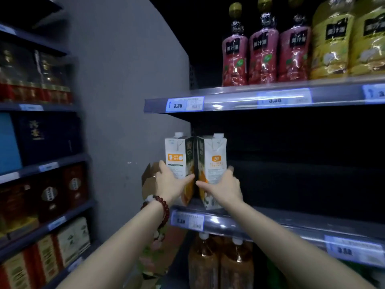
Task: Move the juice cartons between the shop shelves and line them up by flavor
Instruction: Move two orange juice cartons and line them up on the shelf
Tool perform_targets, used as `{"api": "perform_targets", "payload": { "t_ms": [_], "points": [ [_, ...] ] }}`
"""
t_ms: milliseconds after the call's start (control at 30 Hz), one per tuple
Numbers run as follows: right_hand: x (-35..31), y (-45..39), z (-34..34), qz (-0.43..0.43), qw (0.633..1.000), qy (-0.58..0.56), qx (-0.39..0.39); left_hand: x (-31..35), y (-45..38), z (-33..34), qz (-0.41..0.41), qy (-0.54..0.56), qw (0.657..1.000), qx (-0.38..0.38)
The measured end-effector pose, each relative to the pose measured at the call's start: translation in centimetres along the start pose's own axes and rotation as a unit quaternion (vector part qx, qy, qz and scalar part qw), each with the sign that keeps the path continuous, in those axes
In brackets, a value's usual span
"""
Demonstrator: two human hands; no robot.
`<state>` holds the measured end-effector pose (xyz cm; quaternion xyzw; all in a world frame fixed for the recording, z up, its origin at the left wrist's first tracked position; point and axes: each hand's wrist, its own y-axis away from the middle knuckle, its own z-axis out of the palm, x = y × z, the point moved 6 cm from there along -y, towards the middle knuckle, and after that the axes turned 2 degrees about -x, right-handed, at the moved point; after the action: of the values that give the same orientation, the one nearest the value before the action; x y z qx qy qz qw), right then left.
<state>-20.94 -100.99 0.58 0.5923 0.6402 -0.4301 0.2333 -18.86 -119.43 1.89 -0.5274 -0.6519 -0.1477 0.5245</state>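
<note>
Standing upright, touching, on the middle shelf [270, 224]: two juice cartons. Left hand [169, 181] grasped left carton [179, 161]; right hand [226, 187] grasped right carton [214, 161].

The grey metal middle shelf [270, 221] carries two white orange-juice cartons [180, 161] side by side at its left end; the upper grey shelf [239, 102] bears red and yellow juice bottles [263, 57].

The shop is dim. A gray wall panel [125, 84] stands between two sets of shelves. Blue price tags [184, 104] glow on the shelf edge [239, 105].
</note>
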Motion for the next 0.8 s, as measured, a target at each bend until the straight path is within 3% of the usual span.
{"api": "perform_targets", "payload": {
  "t_ms": [133, 233, 400, 600, 800],
  "points": [
    [0.0, 0.0, 0.9, 0.009, 0.994, -0.044, 0.102, -0.4, -1.2, 1.2, 0.034, 0.093, 0.994, 0.04],
    [0.4, -0.3, 0.7, -0.009, 0.989, -0.086, 0.116, -0.9, -2.0, 1.3, 0.038, 0.105, 0.992, 0.062],
    [1.5, -0.2, -1.4, -0.046, 0.978, -0.152, 0.133, -1.4, -2.8, 2.3, 0.056, 0.162, 0.985, -0.003],
    [4.0, -0.2, -5.6, -0.066, 0.977, -0.145, 0.145, -0.5, -2.3, 5.6, 0.066, 0.238, 0.965, -0.086],
    [6.9, 0.4, -11.3, -0.088, 0.97, -0.145, 0.173, 3.2, -0.2, 10.4, 0.082, 0.271, 0.951, -0.124]
  ]
}}
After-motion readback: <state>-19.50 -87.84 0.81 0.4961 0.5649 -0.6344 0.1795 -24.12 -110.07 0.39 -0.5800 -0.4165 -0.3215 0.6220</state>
